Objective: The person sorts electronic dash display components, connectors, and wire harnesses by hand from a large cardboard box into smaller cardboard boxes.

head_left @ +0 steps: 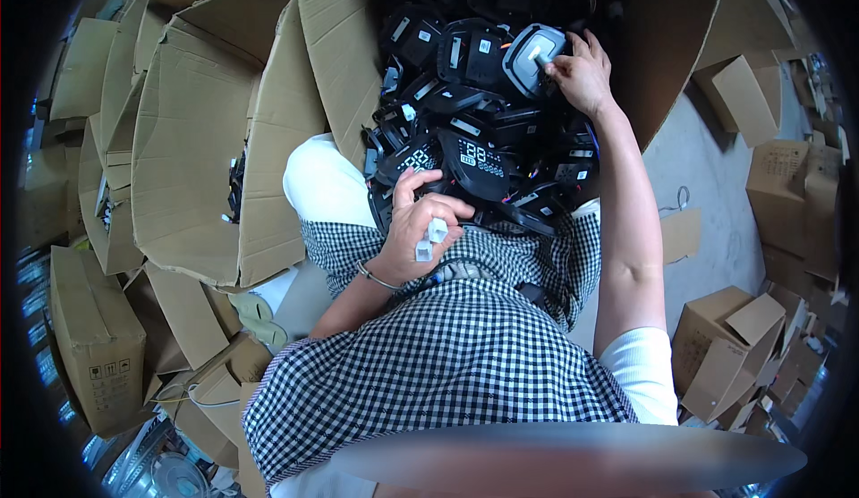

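My left hand [417,234] is closed around small white plastic connectors [432,238], which show between its fingers. It is just in front of black display units [483,165] with white digits and symbols on their faces. Farther off, my right hand [583,76] has its thumb on a grey rounded-square panel [530,61], its other fingers at the right edge. A small pale piece shows on the panel by the thumb; its kind is unclear. Many more black units [470,52] lie heaped in a large cardboard box [335,37] between my knees.
An opened cardboard box [192,153] stands close on the left, with dark parts inside. Behind it are more boxes, including an upright one [98,341]. On the right, several cartons [734,350] sit on the grey floor [693,171], near a loose cable [677,200].
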The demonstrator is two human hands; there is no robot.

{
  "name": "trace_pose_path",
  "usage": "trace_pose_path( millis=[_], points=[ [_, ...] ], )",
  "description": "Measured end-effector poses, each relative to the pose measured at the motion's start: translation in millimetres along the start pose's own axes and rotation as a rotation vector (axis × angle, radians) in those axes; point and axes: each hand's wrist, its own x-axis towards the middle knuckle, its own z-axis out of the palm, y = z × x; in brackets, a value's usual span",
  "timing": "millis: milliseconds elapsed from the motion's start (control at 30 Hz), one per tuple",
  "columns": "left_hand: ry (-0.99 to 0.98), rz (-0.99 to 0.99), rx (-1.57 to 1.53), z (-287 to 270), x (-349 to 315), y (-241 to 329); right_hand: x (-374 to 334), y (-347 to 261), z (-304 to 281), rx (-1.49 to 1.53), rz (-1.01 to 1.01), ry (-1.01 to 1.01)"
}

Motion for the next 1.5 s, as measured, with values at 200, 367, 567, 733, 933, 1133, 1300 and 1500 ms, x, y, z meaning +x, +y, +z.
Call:
trace_pose_path(
  millis=[200,367,567,733,933,1133,1300,1500],
  points=[
    [0.18,-0.178,-0.327,15.0,-12.6,-9.3,-11.2,-20.6,-29.3,0.178,-0.341,-0.147],
    [0.148,-0.111,-0.18,7.9,12.9,3.5,-36.0,-25.5,-66.6,0.331,-0.317,0.063],
    [0.313,-0.025,-0.17,13.3,17.9,-1.4,-55.9,-24.2,-93.7,2.016,0.415,0.102],
    [0.386,0.171,-0.112,15.0,24.9,-10.6,-67.9,-69.8,-34.8,2.223,0.79,-0.088],
    [-0.135,0.358,0.188,17.6,29.8,-8.7,-79.1,-72.1,26.7,2.256,0.855,-0.428],
    [0.095,-0.238,-0.256,13.0,21.6,-2.5,-100.9,-69.9,-39.1,1.253,0.6,-0.485],
    [0.159,-0.2,-0.205,16.2,18.4,1.9,-148.7,-106.9,-67.9,1.378,0.456,-0.652],
    [0.088,-0.045,-0.105,16.5,10.1,-3.0,-151.4,-106.8,-45.5,1.842,0.617,-0.971]
  ],
)
